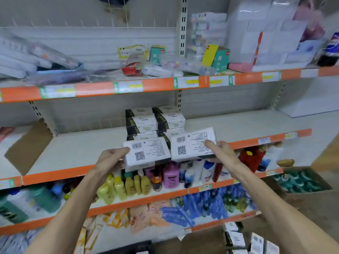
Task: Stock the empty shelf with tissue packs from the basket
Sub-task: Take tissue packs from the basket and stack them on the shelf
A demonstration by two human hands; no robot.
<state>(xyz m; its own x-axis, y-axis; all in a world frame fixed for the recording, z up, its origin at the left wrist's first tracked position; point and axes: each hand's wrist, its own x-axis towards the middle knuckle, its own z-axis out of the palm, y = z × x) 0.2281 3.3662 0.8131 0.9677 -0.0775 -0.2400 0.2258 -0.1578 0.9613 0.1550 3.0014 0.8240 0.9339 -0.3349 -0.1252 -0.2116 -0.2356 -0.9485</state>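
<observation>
Two flat white tissue packs with black barcodes are held up just in front of the stack of white-and-black tissue packs (156, 121). The left hand (110, 158) grips the left pack (146, 153), with the thumb on top and the fingers under it. The right hand (223, 151) grips the right pack (192, 145) the same way. The two packs touch side by side and lie flat, barcode side up. I think they are held like this so both can slide onto the long pale shelf (82, 149) at once and sit neat with the stack. The stack stands on that shelf in two piles, side by side. Left and right of the stack the shelf has room for many more packs, so a lot of the job looks not done yet.

Right of the stack and lower down sits a brown cardboard box (300, 180) with teal things in it. They are too blurry to name. Left of the stack is a brown cardboard flap (27, 149), and I cannot see what is behind it. Below the stack, yellow bottles (128, 186) and a pink bottle (171, 176) stand in a row. Far below the stack, to the right, a few more white packs (236, 237) show. They may be in the basket, but I cannot tell.
</observation>
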